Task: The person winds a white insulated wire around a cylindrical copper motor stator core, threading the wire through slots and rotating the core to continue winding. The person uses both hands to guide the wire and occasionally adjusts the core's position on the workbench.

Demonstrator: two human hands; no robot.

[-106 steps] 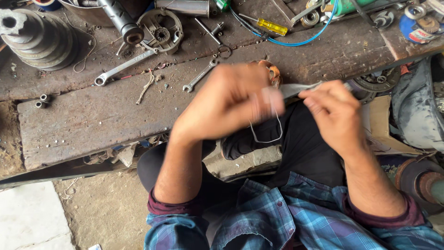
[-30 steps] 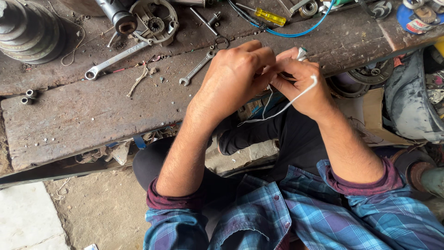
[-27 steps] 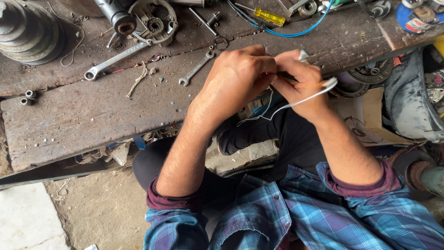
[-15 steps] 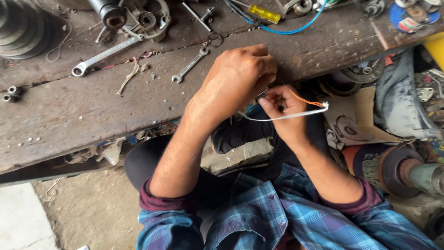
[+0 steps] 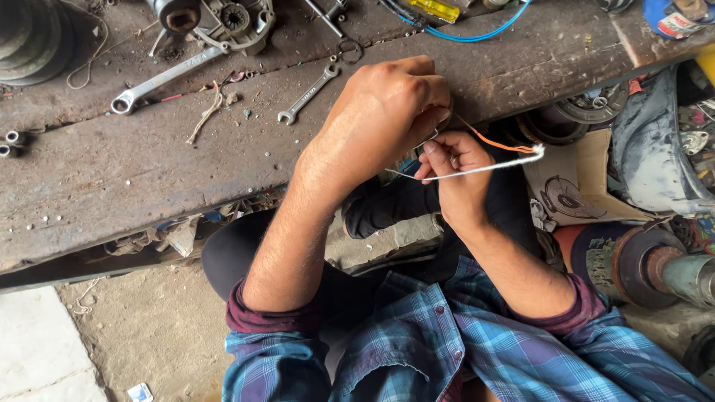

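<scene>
White wire (image 5: 488, 168) ran nearly level, rightward from both hands at the counter (image 5: 112, 179) edge: right hand (image 5: 453, 175) pinched it, left hand (image 5: 383, 112) closed over its near end, orange wire (image 5: 495, 142) alongside.

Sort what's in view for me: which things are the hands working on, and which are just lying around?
In hand:
left hand
right hand
white wire
orange wire

Lying about on the bench:
big spanner
small spanner
yellow screwdriver
blue cable
</scene>
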